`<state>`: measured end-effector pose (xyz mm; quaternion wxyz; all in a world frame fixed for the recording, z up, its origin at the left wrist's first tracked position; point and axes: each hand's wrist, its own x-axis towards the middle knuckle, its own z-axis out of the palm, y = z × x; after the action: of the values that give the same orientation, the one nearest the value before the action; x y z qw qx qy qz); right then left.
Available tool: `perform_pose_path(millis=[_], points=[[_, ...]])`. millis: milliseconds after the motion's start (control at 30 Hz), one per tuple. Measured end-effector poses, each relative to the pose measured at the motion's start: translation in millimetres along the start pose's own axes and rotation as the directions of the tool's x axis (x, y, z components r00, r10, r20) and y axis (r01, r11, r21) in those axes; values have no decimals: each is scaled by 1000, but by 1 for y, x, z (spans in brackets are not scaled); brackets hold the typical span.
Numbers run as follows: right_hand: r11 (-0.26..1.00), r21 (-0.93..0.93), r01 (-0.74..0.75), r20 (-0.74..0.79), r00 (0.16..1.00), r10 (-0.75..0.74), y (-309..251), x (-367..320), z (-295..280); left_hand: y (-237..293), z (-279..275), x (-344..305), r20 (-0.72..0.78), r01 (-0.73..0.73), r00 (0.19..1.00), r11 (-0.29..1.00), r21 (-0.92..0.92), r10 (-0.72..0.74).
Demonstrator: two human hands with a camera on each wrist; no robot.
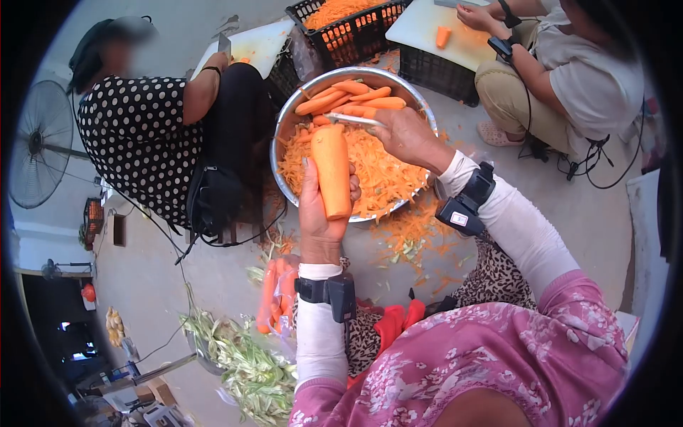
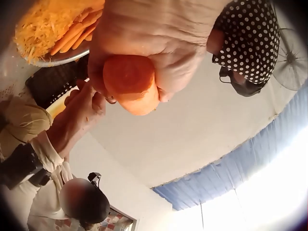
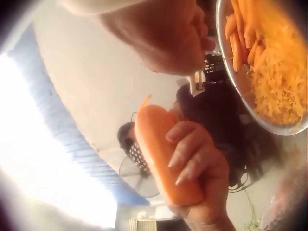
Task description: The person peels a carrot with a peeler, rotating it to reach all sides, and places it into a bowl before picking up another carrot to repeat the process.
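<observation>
The thick, smooth, blunt-ended orange carrot (image 1: 332, 171) stands tilted in the left hand (image 1: 313, 206), above the near-left edge of the wide, round, shiny metal basin (image 1: 353, 70); the thumb lies along one side and the fingers curl round the other. The right hand (image 1: 414, 139) is clasped on a slim, silver-grey, straight-edged tool (image 1: 356, 119) by the carrot's upper end; whether the two touch, I cannot tell. The carrot should handle as a stiff, solid piece, fairly weighty for one hand and unlikely to bend or bruise under a firm squeeze. Its bare surface is probably damp and slick, so it could twist or slide lengthwise. The lower half seems the best hold, thumb opposing fingers, keeping the upper end clear of the tool.
</observation>
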<state>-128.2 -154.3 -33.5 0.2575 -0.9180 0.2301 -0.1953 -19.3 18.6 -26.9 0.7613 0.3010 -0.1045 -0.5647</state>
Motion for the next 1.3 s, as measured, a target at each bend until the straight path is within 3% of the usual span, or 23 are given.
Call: perform_pose_path(millis=[100, 167, 233, 300, 433, 500, 567, 600, 633, 667, 700, 767, 900, 1000, 1067, 1100, 1133, 1200, 1300], points=[[990, 136, -34, -115, 992, 50, -13, 1, -15, 4, -1, 1, -62, -23, 998, 991, -133, 15], [928, 372, 33, -116, 993, 11, -31, -6, -22, 5, -7, 0, -34, -7, 999, 982, -189, 0], [928, 363, 81, -86, 995, -53, -40, -15, -15, 6, -8, 0, -2, 2, 1000, 968, -250, -3], [913, 348, 211, -49, 977, -207, -48, -26, -9, 7, -6, 0, -84, -16, 996, 960, -281, -8], [903, 343, 257, -29, 964, -263, -51, -36, -2, 8, -4, -1, -209, -91, 977, 964, -250, 38], [933, 241, 266, -115, 963, -245, -45, -29, -1, 6, -15, -1, -3, 8, 1000, 966, -257, -9], [950, 224, 218, -168, 969, -182, -33, -16, -6, 2, -14, -6, 13, 35, 999, 983, -178, -33], [951, 222, 215, -172, 969, -179, -19, -9, -3, 1, -11, -7, 31, 55, 998, 994, -97, -53], [985, 139, 106, -68, 993, -97, -5, -4, 3, 0, 2, -10, 95, 49, 995, 996, -76, -42], [999, 48, -4, 25, 1000, 3, 6, -3, 11, 3, 1, -8, 103, 60, 993, 996, -63, -53], [999, 46, -6, 23, 1000, 5, 1, -3, 8, 3, -2, -5, 70, 49, 997, 996, -76, -44], [986, 161, -39, -136, 989, 61, -5, -1, -4, 1, -8, -1, 13, 8, 1000, 992, -126, -7], [977, 214, -21, -165, 985, 57, -13, -5, -7, 2, -13, -4, -92, -45, 995, 987, -152, 31], [947, 321, -10, -121, 991, 51, -32, -9, -10, 4, -16, -5, -31, -40, 999, 981, -190, 35], [886, 416, 202, -197, 972, -129, -40, -13, -10, 6, -17, -2, -50, -39, 998, 977, -210, 29], [926, 333, 178, -62, 984, -167, -46, -19, -18, 7, -17, -1, -68, -35, 998, 973, -226, 20], [925, 335, 179, -61, 984, -168, -47, -24, -16, 8, -18, 0, -69, -36, 997, 973, -227, 21], [900, 340, 273, 53, 950, -308, -48, -32, -9, 9, -20, 2, -105, -64, 994, 948, -313, 32], [883, 336, 327, -5, 938, -345, -46, -34, -1, 9, -18, 2, -183, -74, 983, 954, -291, 20]])
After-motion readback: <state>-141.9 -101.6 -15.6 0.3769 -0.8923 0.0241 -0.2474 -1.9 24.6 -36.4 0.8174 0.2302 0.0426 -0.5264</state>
